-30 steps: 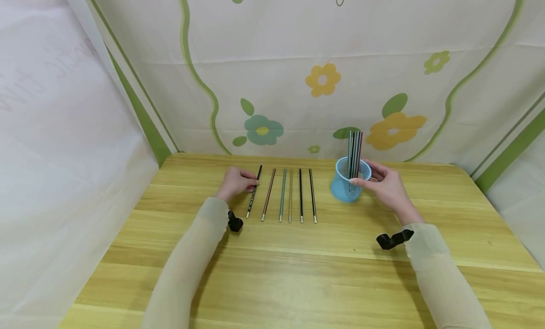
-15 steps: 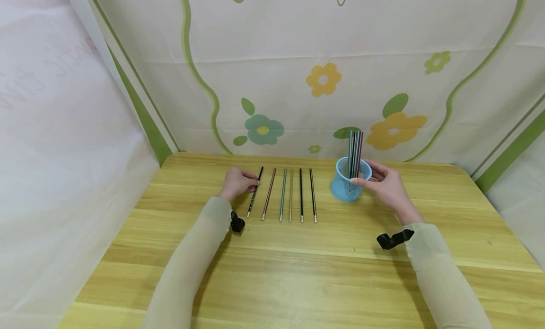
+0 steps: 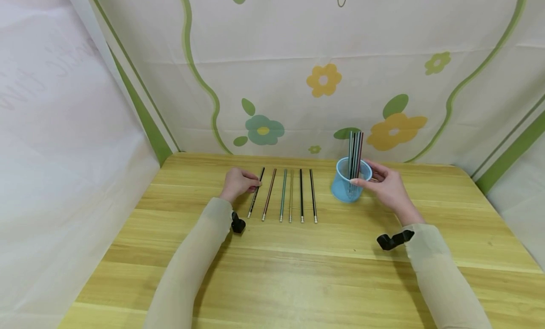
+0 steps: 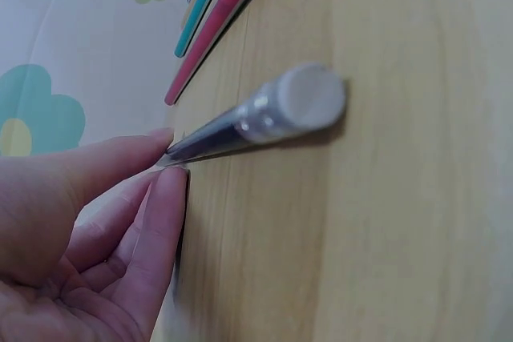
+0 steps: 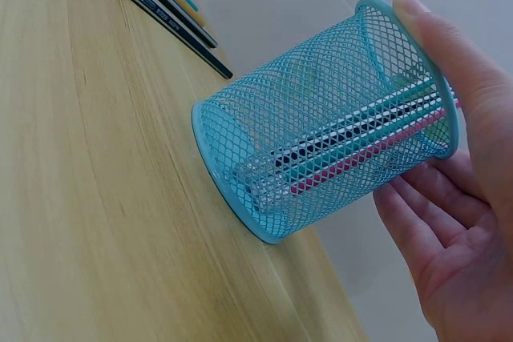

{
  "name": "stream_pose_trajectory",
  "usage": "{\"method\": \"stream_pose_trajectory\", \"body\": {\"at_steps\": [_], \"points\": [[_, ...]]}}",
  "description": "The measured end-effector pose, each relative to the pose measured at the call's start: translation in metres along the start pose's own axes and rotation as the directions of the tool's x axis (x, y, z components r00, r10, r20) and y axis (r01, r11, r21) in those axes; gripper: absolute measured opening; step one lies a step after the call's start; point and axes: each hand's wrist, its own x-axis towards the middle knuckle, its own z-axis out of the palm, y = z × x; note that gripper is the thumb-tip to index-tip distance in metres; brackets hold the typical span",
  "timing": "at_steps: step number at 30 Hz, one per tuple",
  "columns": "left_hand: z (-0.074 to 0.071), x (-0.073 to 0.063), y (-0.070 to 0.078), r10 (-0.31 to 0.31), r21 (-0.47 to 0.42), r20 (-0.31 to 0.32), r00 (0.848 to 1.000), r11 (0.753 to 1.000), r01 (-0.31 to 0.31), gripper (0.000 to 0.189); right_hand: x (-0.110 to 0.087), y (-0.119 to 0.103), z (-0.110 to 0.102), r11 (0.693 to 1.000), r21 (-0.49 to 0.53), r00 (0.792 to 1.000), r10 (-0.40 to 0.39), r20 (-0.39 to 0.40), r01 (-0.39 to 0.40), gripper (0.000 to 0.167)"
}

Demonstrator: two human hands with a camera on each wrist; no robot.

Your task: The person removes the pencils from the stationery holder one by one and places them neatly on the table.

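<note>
1. Left hand (image 3: 239,183): thumb and fingers (image 4: 160,214) nearly meet at the tips, with only a dark pencil (image 3: 254,201) pinched between them. Its white eraser (image 4: 315,98) points back from the fingers toward the person, low over the bench (image 3: 298,272); whether it touches is unclear.
2. Just right of those fingers lies a red pencil (image 3: 269,195), then a teal pencil (image 3: 283,195), a gold pencil (image 3: 291,196) and two black pencils (image 3: 301,196), side by side with narrow gaps, erasers toward the person.
3. This row lies between the left fingers and the cup (image 3: 340,189).
4. Right hand (image 3: 387,184): fingers spread wide and curved round the cup's upper part, thumb on the near side, the others on the far side.
5. The blue mesh cup stands upright on the bench, left of the right palm. A bunch (image 3: 355,149) of pencils stands in it, silver ends down, rising above the right fingers.
6. Beyond both hands' fingers hangs a flowered cloth (image 3: 281,73).
</note>
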Motion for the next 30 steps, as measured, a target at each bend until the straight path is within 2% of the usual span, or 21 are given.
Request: {"method": "stream_pose_trajectory", "body": {"at_steps": [9, 17, 24, 30], "points": [[-0.001, -0.001, 0.001, 0.003, -0.005, -0.002, 1.0, 1.0, -0.003, 0.021, 0.0, 0.0, 0.0, 1.0, 0.002, 1.0, -0.005, 0.0, 0.005, 0.083], [-0.006, 0.0, 0.002, 0.028, -0.108, -0.035, 0.999, 0.994, -0.032, 0.03, -0.001, 0.001, -0.001, 1.0, -0.003, 1.0, -0.003, -0.001, 0.003, 0.082], [-0.008, -0.004, 0.017, 0.065, -0.175, -0.015, 0.998, 0.982, -0.067, 0.039, -0.001, 0.002, -0.001, 1.0, -0.008, 1.0, -0.004, -0.005, 0.004, 0.08], [0.003, -0.011, 0.031, 0.096, -0.229, -0.005, 0.995, 0.969, -0.095, 0.043, 0.001, 0.004, -0.001, 1.0, -0.01, 1.0, -0.002, -0.003, 0.002, 0.081]]}}
